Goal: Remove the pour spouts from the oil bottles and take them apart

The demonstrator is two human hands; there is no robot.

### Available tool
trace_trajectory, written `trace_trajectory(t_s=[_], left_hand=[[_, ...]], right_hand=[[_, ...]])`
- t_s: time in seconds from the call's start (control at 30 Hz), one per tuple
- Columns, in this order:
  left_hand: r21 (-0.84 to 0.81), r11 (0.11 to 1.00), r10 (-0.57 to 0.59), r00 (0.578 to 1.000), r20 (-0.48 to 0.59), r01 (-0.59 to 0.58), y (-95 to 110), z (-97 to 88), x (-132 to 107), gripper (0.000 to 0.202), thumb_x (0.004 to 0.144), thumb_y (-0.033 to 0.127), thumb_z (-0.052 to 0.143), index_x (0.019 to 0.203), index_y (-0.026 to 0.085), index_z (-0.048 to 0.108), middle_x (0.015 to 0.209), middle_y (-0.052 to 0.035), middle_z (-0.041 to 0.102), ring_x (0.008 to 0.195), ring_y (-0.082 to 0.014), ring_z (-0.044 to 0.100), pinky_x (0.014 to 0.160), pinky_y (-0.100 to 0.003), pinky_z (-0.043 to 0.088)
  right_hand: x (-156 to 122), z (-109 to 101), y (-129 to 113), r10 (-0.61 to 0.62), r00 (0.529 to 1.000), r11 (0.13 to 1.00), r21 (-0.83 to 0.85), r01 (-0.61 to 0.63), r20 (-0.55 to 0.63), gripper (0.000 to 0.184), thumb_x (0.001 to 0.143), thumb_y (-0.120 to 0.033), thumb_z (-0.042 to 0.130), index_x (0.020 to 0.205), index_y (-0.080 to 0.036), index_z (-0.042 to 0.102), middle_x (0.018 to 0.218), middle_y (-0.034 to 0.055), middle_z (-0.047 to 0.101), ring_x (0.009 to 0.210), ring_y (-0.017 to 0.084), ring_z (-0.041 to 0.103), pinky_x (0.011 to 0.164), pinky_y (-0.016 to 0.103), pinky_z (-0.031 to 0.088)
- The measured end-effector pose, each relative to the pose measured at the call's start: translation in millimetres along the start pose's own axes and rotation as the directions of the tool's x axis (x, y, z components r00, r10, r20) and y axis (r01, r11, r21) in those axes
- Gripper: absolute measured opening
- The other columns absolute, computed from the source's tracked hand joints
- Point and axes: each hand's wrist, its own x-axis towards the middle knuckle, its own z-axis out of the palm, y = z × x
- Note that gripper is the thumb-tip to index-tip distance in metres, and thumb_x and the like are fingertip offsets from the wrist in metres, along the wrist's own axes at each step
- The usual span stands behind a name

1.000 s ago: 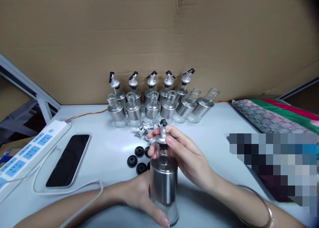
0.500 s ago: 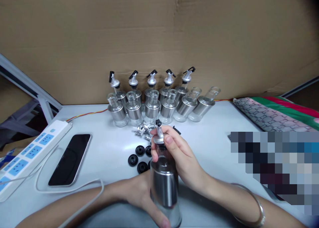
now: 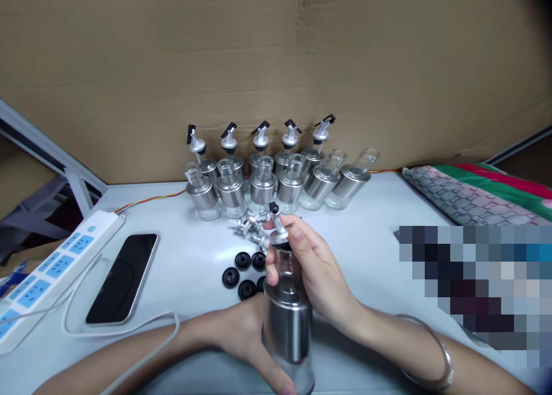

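An oil bottle (image 3: 288,329) of glass with a steel sleeve stands near the front of the table, tilted slightly. My left hand (image 3: 254,337) is wrapped round its lower body, thumb across the front. My right hand (image 3: 317,263) closes round the neck and the silver pour spout (image 3: 279,232) seated in it, with the thumb against the spout's collar. Just beyond the bottle lie several black rubber rings (image 3: 242,261) and a small heap of silver spout parts (image 3: 250,225). Some of these are hidden behind my right hand.
Along the cardboard wall stand bottles with spouts (image 3: 261,139); in front of them is a row of open-necked bottles (image 3: 263,188). A phone (image 3: 123,277), a power strip (image 3: 60,274) and a white cable (image 3: 121,332) are at left. A patterned cushion (image 3: 457,194) lies at right.
The bottle's top and my right hand have shifted slightly to the right. The spout leans more to the left. My left hand keeps its hold on the body.
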Motion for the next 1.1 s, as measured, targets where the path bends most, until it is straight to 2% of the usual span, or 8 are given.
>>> trace_trajectory(t_s=[0.2,0.37,0.47,0.6,0.73,0.9,1.0,1.1], left_hand=[[0.000,0.998,-0.060,0.998,0.032,0.060,-1.0,-1.0,-2.6,0.062,0.047,0.054,0.084,0.087,0.014,0.059,0.080,-0.0001,0.053,0.074,-0.0141,0.051,0.069,-0.026,0.047],[-0.102,0.987,-0.121,0.992,0.021,0.123,-1.2,-4.0,-1.6,0.061,0.044,0.050,0.087,0.085,0.014,0.059,0.081,-0.0004,0.057,0.074,-0.0143,0.052,0.067,-0.024,0.045],[-0.105,0.990,-0.094,0.995,0.027,0.096,-1.6,-4.3,-0.7,0.059,0.044,0.047,0.088,0.084,0.014,0.059,0.081,-0.0005,0.057,0.074,-0.0139,0.052,0.066,-0.024,0.043],[-0.054,0.997,-0.046,0.998,0.050,0.048,-3.8,-4.1,-0.9,0.058,0.045,0.047,0.088,0.084,0.014,0.059,0.082,-0.0009,0.057,0.075,-0.0146,0.052,0.070,-0.025,0.044],[-0.047,0.999,-0.021,0.999,0.034,0.023,-3.2,-3.9,-1.0,0.065,0.046,0.050,0.086,0.093,0.015,0.059,0.087,-0.0013,0.056,0.076,-0.0148,0.050,0.072,-0.027,0.045],[-0.051,0.998,-0.036,0.999,0.032,0.037,2.4,-3.5,-0.4,0.065,0.047,0.050,0.086,0.096,0.016,0.058,0.086,-0.0008,0.056,0.075,-0.0154,0.050,0.075,-0.031,0.047],[-0.073,0.997,-0.038,0.999,0.035,0.040,0.7,-2.3,-0.5,0.064,0.051,0.044,0.086,0.101,0.017,0.059,0.090,-0.0021,0.057,0.079,-0.0171,0.051,0.080,-0.034,0.046],[-0.289,0.957,-0.016,1.000,0.027,0.023,-6.7,-0.2,-0.7,0.060,0.065,0.043,0.079,0.114,0.018,0.056,0.100,-0.0052,0.057,0.090,-0.0191,0.054,0.084,-0.034,0.043]], right_hand=[[1.6,-0.9,-6.5,-0.024,1.000,1.000,0.010,0.025,-0.018,0.036,0.087,-0.060,0.047,0.100,-0.027,0.043,0.064,-0.0067,0.058,0.044,0.009,0.057,0.045,0.021,0.046],[10.5,-14.5,-19.1,-0.353,0.934,0.930,-0.133,0.343,-0.062,0.031,0.086,-0.050,0.057,0.106,-0.031,0.043,0.088,-0.0022,0.061,0.084,0.016,0.062,0.077,0.034,0.051],[12.2,-26.6,-28.4,-0.447,0.894,0.832,-0.356,0.425,0.023,0.024,0.088,-0.047,0.057,0.103,-0.031,0.046,0.075,-0.0033,0.055,0.071,0.015,0.057,0.070,0.032,0.048],[6.8,-32.6,-42.3,-0.419,0.857,0.560,-0.659,0.503,0.299,0.021,0.090,-0.037,0.056,0.107,-0.029,0.048,0.081,-0.0004,0.058,0.064,0.015,0.056,0.060,0.029,0.044],[-1.5,-29.4,-58.2,-0.332,0.793,0.260,-0.758,0.598,0.511,0.022,0.089,-0.031,0.058,0.108,-0.023,0.049,0.093,0.0026,0.065,0.069,0.014,0.060,0.062,0.025,0.046],[-7.4,-24.2,-57.5,-0.129,0.844,0.263,-0.802,0.536,0.521,0.023,0.093,-0.034,0.053,0.111,-0.023,0.045,0.083,-0.0016,0.065,0.054,0.009,0.055,0.048,0.020,0.042],[-5.9,-22.3,-50.8,-0.210,0.794,0.275,-0.745,0.608,0.571,0.025,0.093,-0.043,0.049,0.109,-0.023,0.046,0.081,-0.0018,0.064,0.049,0.009,0.053,0.046,0.021,0.041],[-5.2,-29.9,-55.7,-0.368,0.740,0.228,-0.717,0.659,0.563,0.028,0.092,-0.048,0.047,0.110,-0.027,0.046,0.083,-0.0018,0.063,0.051,0.009,0.055,0.047,0.021,0.043]])
